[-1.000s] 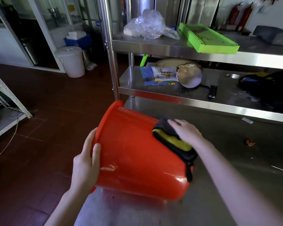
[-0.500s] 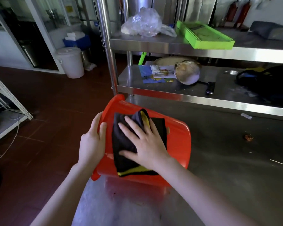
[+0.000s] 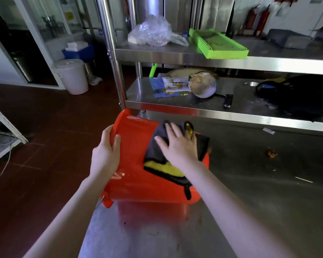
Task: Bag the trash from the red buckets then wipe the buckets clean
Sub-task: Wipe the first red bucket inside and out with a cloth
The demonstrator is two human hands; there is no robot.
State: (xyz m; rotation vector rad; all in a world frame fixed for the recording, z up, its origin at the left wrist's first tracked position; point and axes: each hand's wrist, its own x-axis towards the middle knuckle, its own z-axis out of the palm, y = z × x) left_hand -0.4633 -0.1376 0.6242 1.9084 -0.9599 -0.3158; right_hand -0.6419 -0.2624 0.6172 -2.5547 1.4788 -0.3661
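Looking at a red bucket (image 3: 134,164) tipped on its side at the left edge of the desk (image 3: 250,202), mouth poking out past that edge. Got the left hand (image 3: 104,155) clamped on the rim, thumb outside. Right hand (image 3: 179,146) flat, fingers spread, pressing a black-and-yellow cloth (image 3: 162,167) onto the upturned wall. Looks like light, smooth plastic, so probably rolls or skids on the steel desk. Best held by the rim, likely the stiffest bit. Soft, floppy cloth, so better pinned under a flat palm.
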